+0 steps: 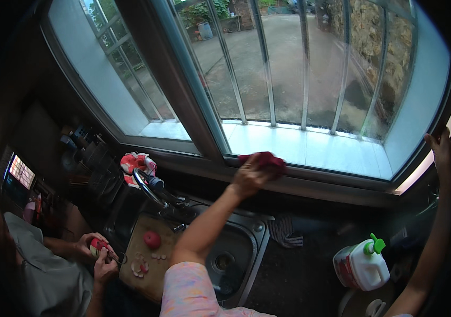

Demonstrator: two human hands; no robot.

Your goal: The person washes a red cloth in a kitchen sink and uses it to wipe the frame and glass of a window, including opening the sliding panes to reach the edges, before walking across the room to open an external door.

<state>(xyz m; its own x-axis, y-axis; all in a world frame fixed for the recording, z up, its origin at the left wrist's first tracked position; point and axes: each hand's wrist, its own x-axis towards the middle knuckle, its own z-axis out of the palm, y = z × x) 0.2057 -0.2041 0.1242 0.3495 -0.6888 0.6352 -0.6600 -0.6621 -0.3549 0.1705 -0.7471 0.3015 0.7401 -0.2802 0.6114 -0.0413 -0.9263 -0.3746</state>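
Note:
A dark red cloth (271, 164) lies bunched under my left hand (249, 176), pressed against the lower rail of the window frame (316, 173). The cloth and fingertips are slightly blurred. Far to the right, my right hand (441, 148) is raised beside the window's side edge, thumb and fingers apart, with nothing seen in it. Whether it touches the frame I cannot tell. Behind the glass pane (285, 79) stand upright metal bars and a pale tiled sill (304, 150).
A co-worker (51, 265) at left holds a partly peeled red fruit (99, 245) and a blade over a cutting board (130, 273). Below my left arm is a steel sink (225, 273); its faucet (146, 184) rises left. A striped cloth (286, 233) and white jug (362, 263) stand right.

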